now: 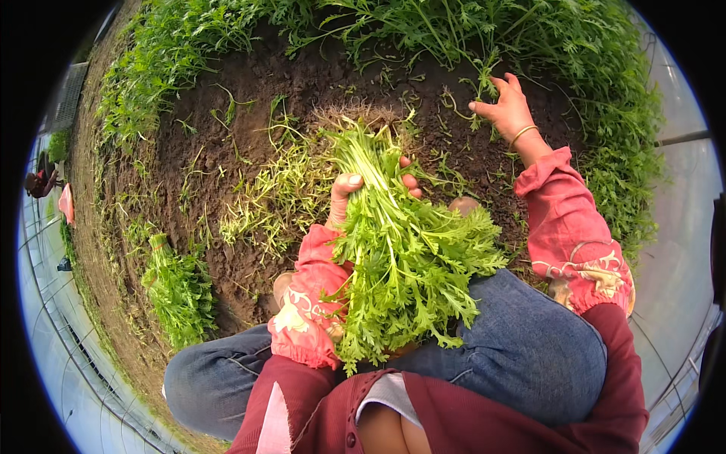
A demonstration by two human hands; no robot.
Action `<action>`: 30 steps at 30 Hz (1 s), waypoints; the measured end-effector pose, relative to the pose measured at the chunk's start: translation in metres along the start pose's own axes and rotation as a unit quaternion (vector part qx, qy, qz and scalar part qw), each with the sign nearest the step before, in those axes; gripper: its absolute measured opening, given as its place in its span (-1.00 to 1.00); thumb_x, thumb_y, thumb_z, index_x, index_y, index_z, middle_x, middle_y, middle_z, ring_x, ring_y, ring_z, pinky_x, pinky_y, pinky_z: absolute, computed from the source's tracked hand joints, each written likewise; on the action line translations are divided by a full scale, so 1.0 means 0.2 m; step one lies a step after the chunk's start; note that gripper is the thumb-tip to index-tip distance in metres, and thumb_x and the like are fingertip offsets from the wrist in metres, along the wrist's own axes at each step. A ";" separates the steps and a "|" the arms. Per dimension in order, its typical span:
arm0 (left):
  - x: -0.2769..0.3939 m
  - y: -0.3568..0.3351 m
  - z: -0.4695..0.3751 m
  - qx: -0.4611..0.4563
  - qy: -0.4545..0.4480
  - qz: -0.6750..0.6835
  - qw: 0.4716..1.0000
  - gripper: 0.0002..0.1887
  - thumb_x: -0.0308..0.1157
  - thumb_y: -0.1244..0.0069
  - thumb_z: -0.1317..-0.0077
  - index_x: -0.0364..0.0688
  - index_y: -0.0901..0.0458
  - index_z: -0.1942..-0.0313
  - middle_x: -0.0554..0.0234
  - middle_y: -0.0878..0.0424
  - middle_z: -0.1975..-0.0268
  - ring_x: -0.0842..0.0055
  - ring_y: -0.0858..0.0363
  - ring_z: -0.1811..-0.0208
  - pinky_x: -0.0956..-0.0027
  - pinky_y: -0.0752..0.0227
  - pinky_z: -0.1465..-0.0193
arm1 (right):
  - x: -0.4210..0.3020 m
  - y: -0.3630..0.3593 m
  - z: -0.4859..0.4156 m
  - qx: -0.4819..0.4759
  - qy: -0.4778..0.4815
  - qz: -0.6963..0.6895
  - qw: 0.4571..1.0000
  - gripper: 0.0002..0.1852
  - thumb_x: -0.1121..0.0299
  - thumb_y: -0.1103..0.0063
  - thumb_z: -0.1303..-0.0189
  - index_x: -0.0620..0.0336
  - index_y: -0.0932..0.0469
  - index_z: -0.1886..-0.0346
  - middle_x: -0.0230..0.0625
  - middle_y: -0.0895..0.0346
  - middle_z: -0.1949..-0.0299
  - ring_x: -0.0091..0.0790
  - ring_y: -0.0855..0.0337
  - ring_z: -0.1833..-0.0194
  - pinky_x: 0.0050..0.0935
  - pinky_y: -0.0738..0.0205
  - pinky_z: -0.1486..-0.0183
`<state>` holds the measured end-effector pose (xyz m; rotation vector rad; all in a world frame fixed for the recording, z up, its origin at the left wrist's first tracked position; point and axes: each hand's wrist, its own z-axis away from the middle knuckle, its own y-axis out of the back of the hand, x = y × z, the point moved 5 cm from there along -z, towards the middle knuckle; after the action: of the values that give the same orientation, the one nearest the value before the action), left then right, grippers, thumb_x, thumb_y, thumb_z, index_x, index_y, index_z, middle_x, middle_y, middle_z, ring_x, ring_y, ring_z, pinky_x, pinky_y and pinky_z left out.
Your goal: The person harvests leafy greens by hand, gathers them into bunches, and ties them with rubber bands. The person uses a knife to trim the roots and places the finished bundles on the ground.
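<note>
My left hand (pixel 341 196) is wrapped around the stems of a thick bunch of lobed leafy greens (pixel 397 249). Its cut stem ends point away from me, and the leaves spread over my lap. Farther out to the right, my right hand (pixel 505 108) has its thumb and fingers apart. A small leafy green plant (pixel 484 82) stands right by those fingertips; contact cannot be made out. Both forearms wear pink sleeve covers.
Tall standing greens (pixel 431 28) border the far side and right. Pale plant trimmings (pixel 278 198) litter the brown soil (pixel 187 102). A tied bundle of greens (pixel 178 295) lies at left. Another person (pixel 42 179) is at the far left, near a pink thing (pixel 66 204).
</note>
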<state>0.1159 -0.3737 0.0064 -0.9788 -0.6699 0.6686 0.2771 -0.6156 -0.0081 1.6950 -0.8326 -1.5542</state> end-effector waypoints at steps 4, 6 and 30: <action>0.01 -0.05 0.03 0.041 -0.014 -0.010 0.999 -0.23 -0.04 -0.09 0.03 -0.34 -0.37 -0.15 -0.10 -0.60 0.10 0.16 -0.61 0.04 0.07 -0.54 -0.06 | -0.46 -0.06 0.30 -0.335 -0.066 -0.397 0.852 -0.62 0.36 -0.42 -0.04 0.28 -0.56 0.08 -0.43 -0.56 0.28 -0.61 -0.54 0.23 -0.58 -0.45 0.12; 0.00 -0.09 0.02 0.039 -0.016 -0.064 0.997 -0.21 0.03 -0.08 0.02 -0.36 -0.38 -0.14 -0.06 -0.60 0.09 0.18 -0.62 0.07 0.10 -0.55 -0.05 | -0.67 -0.02 0.38 -0.375 -0.035 -0.438 0.816 -0.73 0.43 -0.37 -0.07 0.28 -0.54 0.18 -0.42 -0.55 0.45 -0.65 -0.53 0.41 -0.59 -0.44 0.33; 0.64 -0.22 -0.05 -0.290 -0.260 -0.101 0.916 -0.40 -0.12 -0.04 -0.13 -0.18 -0.23 -0.10 0.25 -0.46 0.17 0.34 -0.41 0.02 0.13 -0.15 -0.25 | -0.15 -0.40 0.58 -0.441 -0.049 -0.458 0.770 -0.39 -0.10 0.19 -0.39 0.31 -0.46 -0.11 -0.31 -0.58 0.11 -0.50 -0.45 0.12 -0.42 -0.34 -0.03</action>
<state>0.2112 -0.2981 0.0678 -1.2606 -1.4809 0.5546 0.1597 -0.5532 -0.0648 1.2689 0.8090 -2.1366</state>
